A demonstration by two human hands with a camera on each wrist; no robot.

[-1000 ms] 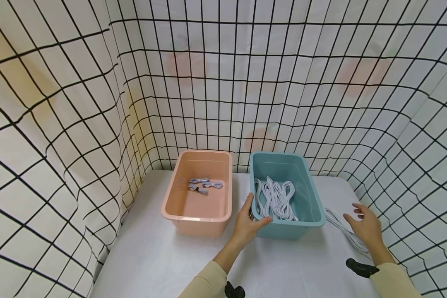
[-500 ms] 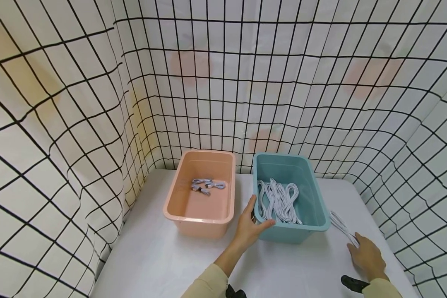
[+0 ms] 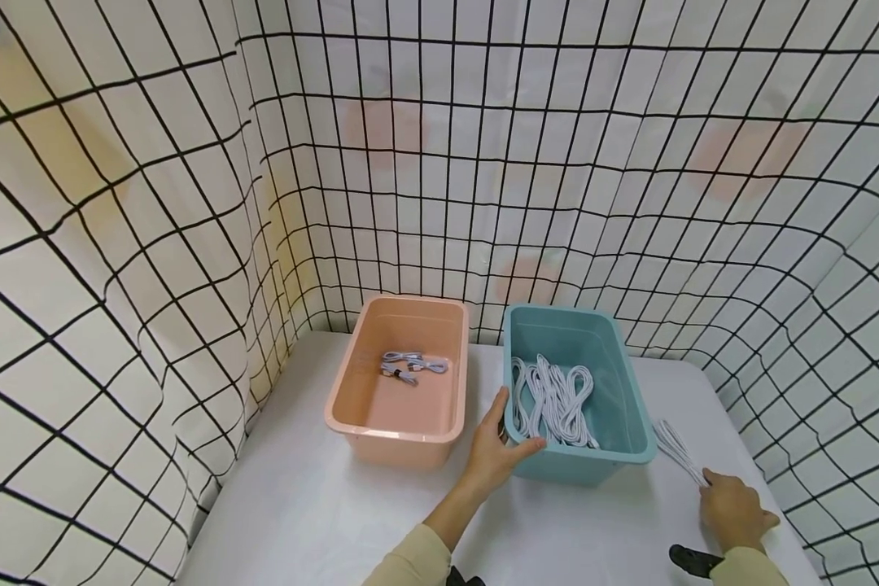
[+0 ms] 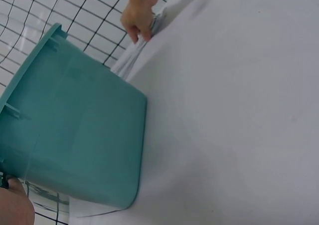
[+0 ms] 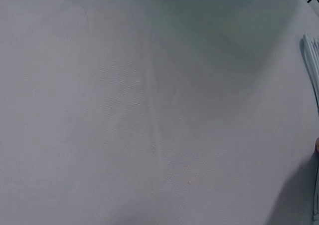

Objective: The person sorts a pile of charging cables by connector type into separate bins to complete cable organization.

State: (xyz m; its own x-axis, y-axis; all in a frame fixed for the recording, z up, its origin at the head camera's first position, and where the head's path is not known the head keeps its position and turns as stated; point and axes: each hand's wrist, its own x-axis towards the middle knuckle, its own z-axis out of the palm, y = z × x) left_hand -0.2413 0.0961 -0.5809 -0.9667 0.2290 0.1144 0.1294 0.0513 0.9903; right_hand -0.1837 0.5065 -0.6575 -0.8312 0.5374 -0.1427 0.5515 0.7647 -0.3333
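A teal bin (image 3: 586,465) stands at centre right with several bundled white cables (image 3: 557,403) inside. My left hand (image 3: 491,456) rests against its near left corner, the thumb along the front rim and the index finger straight beside the left wall. Right of the bin, a long folded white cable (image 3: 677,448) lies on the table. My right hand (image 3: 734,511) holds this cable's near end, fingers curled down over it. In the left wrist view, the right hand (image 4: 137,18) is on the cable (image 4: 130,63); the right wrist view shows only a fingertip beside it.
A peach bin (image 3: 399,446) stands left of the teal one, with a few short grey-white cables (image 3: 413,364) inside. Black wire grid panels (image 3: 439,163) with white fabric behind them enclose the white table (image 3: 286,505) at the back and sides.
My right hand has come down onto the cable, toward me, and its fingers have closed over the near end. The left hand stays at the teal bin's corner. The head view has shifted slightly.
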